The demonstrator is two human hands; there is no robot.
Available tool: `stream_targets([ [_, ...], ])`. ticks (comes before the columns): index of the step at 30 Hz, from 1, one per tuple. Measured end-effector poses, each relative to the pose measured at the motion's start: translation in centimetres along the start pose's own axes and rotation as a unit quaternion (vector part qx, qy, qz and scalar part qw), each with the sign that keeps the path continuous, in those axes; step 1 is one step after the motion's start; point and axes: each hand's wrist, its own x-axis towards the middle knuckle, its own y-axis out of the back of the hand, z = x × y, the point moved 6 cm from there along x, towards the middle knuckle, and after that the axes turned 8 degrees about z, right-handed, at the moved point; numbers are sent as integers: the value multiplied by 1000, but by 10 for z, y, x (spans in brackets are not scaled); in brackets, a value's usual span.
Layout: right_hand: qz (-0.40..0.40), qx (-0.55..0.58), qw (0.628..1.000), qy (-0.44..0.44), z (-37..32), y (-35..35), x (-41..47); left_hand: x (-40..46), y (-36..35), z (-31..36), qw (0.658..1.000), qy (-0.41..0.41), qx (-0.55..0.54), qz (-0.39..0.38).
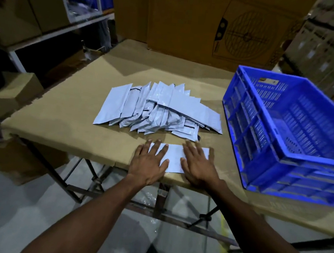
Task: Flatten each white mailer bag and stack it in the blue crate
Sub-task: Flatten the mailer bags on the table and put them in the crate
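Under the straight, spread fingers (156, 145) of both hands lies a single white mailer bag (174, 157), flat on the tabletop (72, 118) near its front edge. Left hand (148, 163) presses palm-down on the bag's left end, its fingers apart and pointing away from the person; right hand (198, 165) presses the same way on the right part, with the bag's right end showing past its fingertips. Between the two hands a bare strip of the bag is visible.

Just beyond the fingertips, farther back on the tabletop, a loose pile of mailer bags (159, 107) fans out, the bags overlapping and lying at different angles. To the right of the right hand's fingers stands the blue crate (294, 141), resting on the tabletop's right side, apart from the pressed bag; what shows of its inside looks bare. Behind the pile a large cardboard box (221, 24) stands upright. To the far left, shelving (49, 33) holds brown cartons.
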Motion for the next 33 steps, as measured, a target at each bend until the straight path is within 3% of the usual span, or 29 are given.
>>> stream_targets([
  [3,-22,23,999,37,-10,-14,-1,0,-1,-1,1000,-6,5,-2],
  [9,-32,37,995,-83,53,-17,-16,1,-2,-3,1000,-10,-6,1],
  [13,-86,41,993,-68,52,-11,-23,4,-7,-6,1000,-20,-5,-16],
  [17,44,61,993,86,23,-3,-28,14,-10,-10,998,-49,-10,-44],
  [20,115,94,978,146,13,-1,-26,19,-9,-14,997,-57,-14,-55],
  [23,150,81,975,145,7,3,-18,18,-6,-14,997,-51,-21,-52],
  [28,189,93,971,117,13,16,-18,18,11,-5,986,-85,-141,-26],
  [31,175,147,969,98,17,28,-16,21,2,-4,991,-105,-69,-42],
  [33,175,141,965,135,9,37,-18,22,-3,-4,993,-100,-39,-42],
])
